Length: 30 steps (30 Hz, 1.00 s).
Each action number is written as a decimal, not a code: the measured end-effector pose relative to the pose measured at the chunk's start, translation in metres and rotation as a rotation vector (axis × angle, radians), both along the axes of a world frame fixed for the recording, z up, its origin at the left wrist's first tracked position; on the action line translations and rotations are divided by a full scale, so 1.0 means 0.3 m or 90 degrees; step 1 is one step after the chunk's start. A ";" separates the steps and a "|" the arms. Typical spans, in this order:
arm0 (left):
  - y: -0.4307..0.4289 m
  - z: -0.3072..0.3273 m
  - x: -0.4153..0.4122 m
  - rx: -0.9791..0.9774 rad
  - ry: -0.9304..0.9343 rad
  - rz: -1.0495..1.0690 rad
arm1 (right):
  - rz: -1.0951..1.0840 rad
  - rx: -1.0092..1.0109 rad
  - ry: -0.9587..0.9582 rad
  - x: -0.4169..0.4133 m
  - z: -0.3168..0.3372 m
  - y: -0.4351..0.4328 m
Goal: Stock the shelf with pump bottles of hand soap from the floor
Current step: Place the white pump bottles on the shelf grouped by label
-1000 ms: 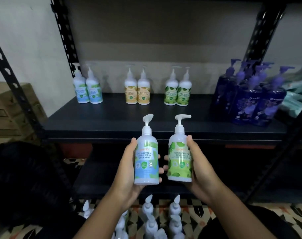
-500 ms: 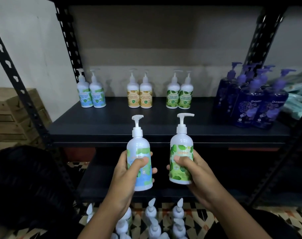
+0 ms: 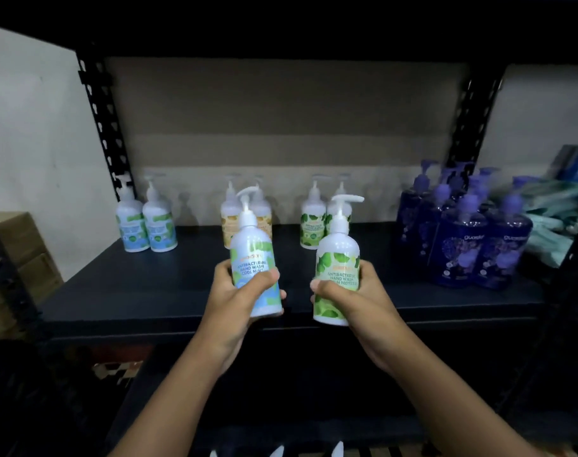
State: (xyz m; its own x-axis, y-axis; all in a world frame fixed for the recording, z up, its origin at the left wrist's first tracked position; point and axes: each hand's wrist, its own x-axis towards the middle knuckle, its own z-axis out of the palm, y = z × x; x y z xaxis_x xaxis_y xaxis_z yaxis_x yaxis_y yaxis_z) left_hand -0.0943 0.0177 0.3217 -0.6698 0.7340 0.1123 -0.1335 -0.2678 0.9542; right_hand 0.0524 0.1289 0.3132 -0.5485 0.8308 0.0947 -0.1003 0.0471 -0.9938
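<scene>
Raised toward the shelf (image 3: 142, 291), hands (image 3: 236, 300) (image 3: 363, 301) grip two smooth, rounded pump bottles (image 3: 249, 245) (image 3: 338, 255).

Shop stockroom: black slotted metal shelf (image 3: 188, 285), grouped soap bottles (image 3: 146, 225), cardboard boxes (image 3: 20, 252).

Glossy white plastic pump bottles (image 3: 255, 268), matt dark shelf (image 3: 149, 285) (perforated metal uprights (image 3: 104, 127))
</scene>
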 end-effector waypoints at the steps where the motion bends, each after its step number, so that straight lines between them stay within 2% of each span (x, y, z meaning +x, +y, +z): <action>1: 0.022 -0.003 -0.020 0.007 0.001 -0.004 | -0.007 0.026 0.004 -0.020 0.005 0.030; 9: 0.128 -0.046 -0.139 -0.007 0.025 -0.003 | -0.073 0.182 -0.080 -0.179 -0.035 0.281; 22: 0.147 -0.069 -0.153 -0.016 0.027 0.015 | -0.097 0.207 -0.117 -0.288 -0.091 0.394; 30: 0.118 -0.076 -0.134 -0.018 0.025 0.022 | -0.162 0.227 -0.199 -0.290 -0.105 0.380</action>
State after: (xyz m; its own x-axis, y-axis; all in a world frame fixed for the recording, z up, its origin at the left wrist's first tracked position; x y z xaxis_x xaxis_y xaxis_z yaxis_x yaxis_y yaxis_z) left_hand -0.1345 0.0533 0.2989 -0.6899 0.7140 0.1193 -0.0865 -0.2449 0.9657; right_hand -0.0344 0.2430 0.2817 -0.3809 0.8875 0.2596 0.2570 0.3713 -0.8922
